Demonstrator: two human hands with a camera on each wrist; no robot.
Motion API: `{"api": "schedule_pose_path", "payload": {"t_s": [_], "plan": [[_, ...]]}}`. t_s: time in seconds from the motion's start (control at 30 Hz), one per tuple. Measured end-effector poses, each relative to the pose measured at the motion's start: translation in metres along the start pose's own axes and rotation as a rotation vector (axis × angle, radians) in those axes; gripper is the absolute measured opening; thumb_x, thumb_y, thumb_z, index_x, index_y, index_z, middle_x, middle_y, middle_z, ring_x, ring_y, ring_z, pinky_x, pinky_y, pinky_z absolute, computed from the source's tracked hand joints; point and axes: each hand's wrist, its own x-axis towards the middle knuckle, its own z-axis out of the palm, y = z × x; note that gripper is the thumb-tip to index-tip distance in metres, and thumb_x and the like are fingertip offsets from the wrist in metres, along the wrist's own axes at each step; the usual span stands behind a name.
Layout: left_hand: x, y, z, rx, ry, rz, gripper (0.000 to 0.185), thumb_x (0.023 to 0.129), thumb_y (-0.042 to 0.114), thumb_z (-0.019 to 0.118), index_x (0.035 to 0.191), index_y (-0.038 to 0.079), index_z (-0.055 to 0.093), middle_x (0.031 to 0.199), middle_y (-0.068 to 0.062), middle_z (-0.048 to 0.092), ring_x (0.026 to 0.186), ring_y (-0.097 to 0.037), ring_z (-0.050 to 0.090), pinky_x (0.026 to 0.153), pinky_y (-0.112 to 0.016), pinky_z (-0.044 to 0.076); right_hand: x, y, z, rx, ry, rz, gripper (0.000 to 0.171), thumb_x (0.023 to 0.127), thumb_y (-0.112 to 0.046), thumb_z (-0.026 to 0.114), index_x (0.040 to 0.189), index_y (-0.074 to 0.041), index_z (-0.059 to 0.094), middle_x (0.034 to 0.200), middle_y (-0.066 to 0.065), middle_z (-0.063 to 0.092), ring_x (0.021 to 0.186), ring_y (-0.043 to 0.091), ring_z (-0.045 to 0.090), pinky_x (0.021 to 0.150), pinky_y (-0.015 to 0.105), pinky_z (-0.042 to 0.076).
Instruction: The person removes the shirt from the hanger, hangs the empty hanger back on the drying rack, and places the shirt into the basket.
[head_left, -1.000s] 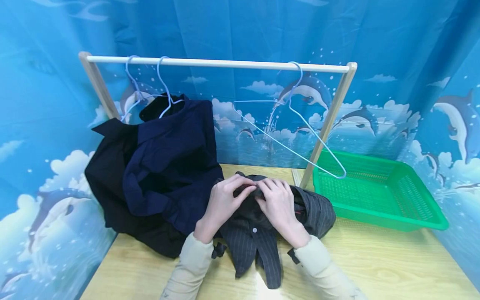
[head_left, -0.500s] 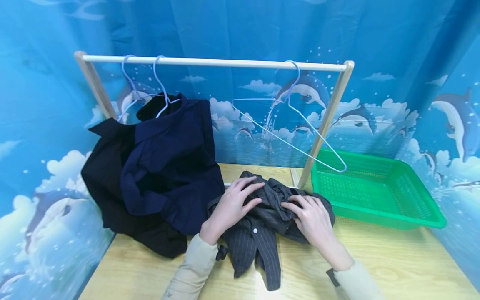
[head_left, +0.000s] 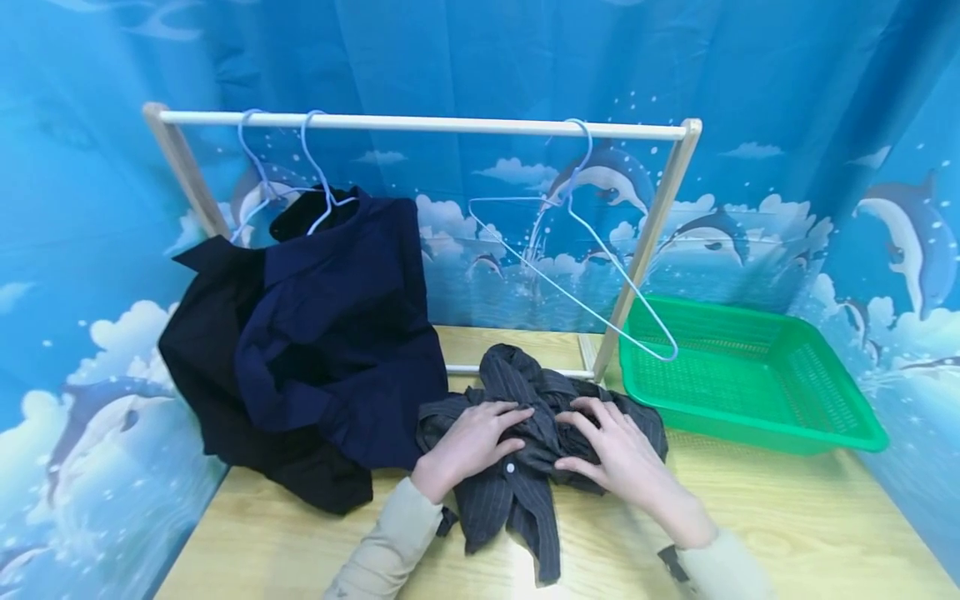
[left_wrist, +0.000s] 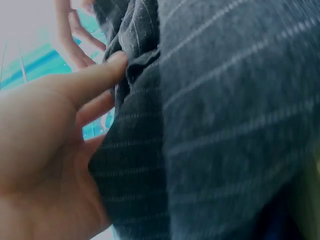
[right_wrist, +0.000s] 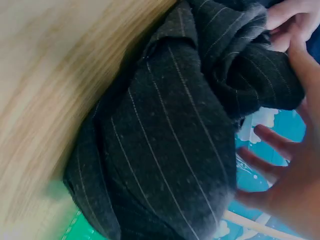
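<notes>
A dark grey pinstriped shirt (head_left: pixel 517 379) lies bunched on the table, a white button and a collar-like flap toward the front. My left hand (head_left: pixel 468 446) rests on its left side, thumb and fingers apart. In the left wrist view, that thumb (left_wrist: pixel 107 75) touches a fold while the fingers are partly hidden behind cloth. On the other side, my right hand (head_left: pixel 618 450) touches the shirt with spread, lightly bent fingers. The right wrist view shows the right hand's fingers (right_wrist: pixel 267 165) spread beside the cloth (right_wrist: pixel 165 125).
Behind the shirt stands a rack with a white rail (head_left: pixel 450 124). A navy garment (head_left: pixel 337 317) and a black garment (head_left: pixel 202 333) hang at its left. A bare blue hanger (head_left: pixel 577 312) hangs at the right, near a green basket (head_left: pixel 757 433).
Both hands have moved apart from their close pinch at the shirt's middle, the right hand farther right. The left hand has since come down lower, and more bunched cloth shows behind the hands.
</notes>
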Motion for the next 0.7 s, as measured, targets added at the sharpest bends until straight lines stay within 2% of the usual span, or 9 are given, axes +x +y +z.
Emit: {"api": "schedule_pose_path", "payload": {"t_s": [0.07,0.17,0.3,0.37,0.43,0.53,0.63,0.7], "plan": [[-0.002,-0.002,-0.004,-0.013,0.016,0.015,0.053,0.099,0.040,0.064,0.148,0.022,0.055,0.145,-0.009,0.057,0.132,-0.029,0.055,0.106,-0.051,0.046,0.003,-0.001,0.003,-0.018,-0.010,0.020,0.066,0.082,-0.056,0.077,0.140,-0.029,0.059,0.146,0.014,0.049,0.124,0.041,0.054,0.084,0.062,0.051],[-0.008,-0.010,-0.011,-0.051,0.069,0.006,0.057,0.097,0.045,0.065,0.147,0.021,0.055,0.146,-0.010,0.055,0.133,-0.030,0.054,0.106,-0.052,0.045,0.005,-0.001,0.009,-0.020,-0.082,0.046,0.067,0.087,-0.056,0.073,0.148,-0.037,0.052,0.158,0.015,0.037,0.130,0.045,0.050,0.086,0.068,0.048],[-0.023,-0.026,-0.022,-0.054,0.122,-0.109,0.071,0.088,0.053,0.072,0.148,0.020,0.053,0.147,-0.015,0.052,0.130,-0.037,0.053,0.103,-0.056,0.045,0.002,0.001,0.015,0.036,-0.162,0.077,0.064,0.089,-0.050,0.073,0.148,-0.038,0.051,0.161,0.015,0.033,0.123,0.047,0.055,0.078,0.067,0.051],[-0.032,-0.034,-0.026,-0.031,0.103,-0.176,0.080,0.082,0.054,0.078,0.148,0.016,0.052,0.141,-0.018,0.055,0.124,-0.039,0.056,0.098,-0.056,0.047,0.001,0.002,0.017,0.069,-0.175,0.086,0.064,0.089,-0.047,0.074,0.148,-0.037,0.052,0.161,0.015,0.034,0.121,0.048,0.055,0.076,0.066,0.051],[-0.040,-0.040,-0.026,-0.005,0.070,-0.207,0.084,0.077,0.050,0.083,0.147,0.013,0.053,0.132,-0.020,0.060,0.115,-0.039,0.061,0.092,-0.053,0.051,0.001,0.002,0.017,0.091,-0.181,0.091,0.064,0.089,-0.045,0.075,0.148,-0.036,0.052,0.161,0.015,0.034,0.121,0.048,0.055,0.075,0.067,0.052],[-0.046,-0.047,-0.020,0.026,0.065,-0.188,0.072,0.077,0.037,0.088,0.137,0.008,0.061,0.115,-0.017,0.069,0.099,-0.035,0.068,0.080,-0.048,0.055,0.000,0.001,0.017,0.107,-0.188,0.090,0.064,0.089,-0.043,0.076,0.148,-0.035,0.052,0.160,0.016,0.035,0.123,0.049,0.054,0.076,0.068,0.051],[-0.044,-0.050,-0.015,0.061,0.120,-0.177,0.046,0.079,0.023,0.088,0.120,0.011,0.072,0.101,-0.012,0.074,0.083,-0.030,0.070,0.064,-0.042,0.055,0.000,-0.001,0.017,0.118,-0.200,0.084,0.064,0.089,-0.043,0.076,0.148,-0.034,0.052,0.159,0.017,0.035,0.123,0.050,0.053,0.076,0.069,0.051],[-0.041,-0.048,-0.018,0.075,0.167,-0.201,0.031,0.079,0.017,0.086,0.109,0.015,0.076,0.092,-0.007,0.075,0.072,-0.026,0.069,0.054,-0.038,0.051,-0.001,-0.004,0.017,0.131,-0.208,0.082,0.064,0.089,-0.044,0.075,0.148,-0.033,0.053,0.159,0.017,0.035,0.124,0.051,0.052,0.077,0.070,0.051]]}}
